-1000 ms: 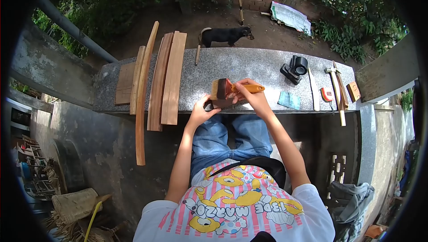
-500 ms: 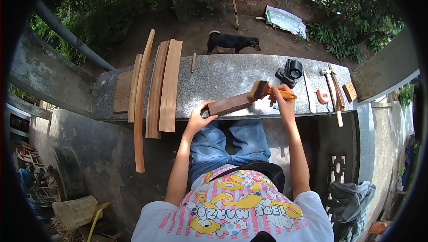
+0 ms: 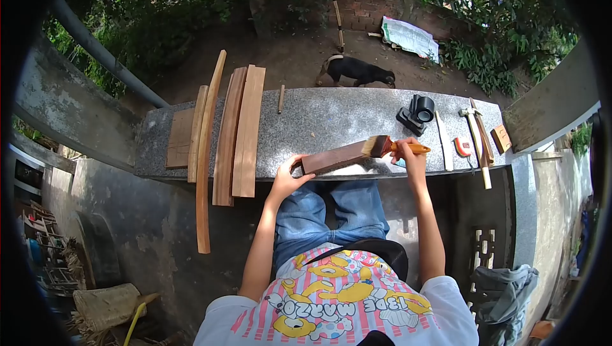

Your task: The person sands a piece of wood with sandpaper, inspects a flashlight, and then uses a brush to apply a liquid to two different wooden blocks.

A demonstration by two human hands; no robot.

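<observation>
Head view: well to the left of the left hand (image 3: 288,179), a square board (image 3: 180,140), a short strip (image 3: 197,135) and a long curved strip (image 3: 204,174) are laid on the speckled table (image 3: 331,116). Nearer that hand, a darker plank (image 3: 227,145) and a paler plank (image 3: 248,135) are set side by side. Beyond it, a small stick (image 3: 281,99) is seen. By the left hand, thumb and fingers bent round it, the left end of a brown block (image 3: 335,157) is gripped; the block is held between the two hands, at the table's near edge. At its right end (a black dog (image 3: 357,70) is seen farther off, past the table) the bristles of a brush (image 3: 382,147) are placed, its handle clamped in the right hand (image 3: 410,153). Beyond the right hand, a black device (image 3: 417,113) is stood; farther right of that hand, a pale slat (image 3: 444,142), a tape measure (image 3: 463,147), a hammer (image 3: 475,135) and a small wood piece (image 3: 501,139) are laid out.
</observation>
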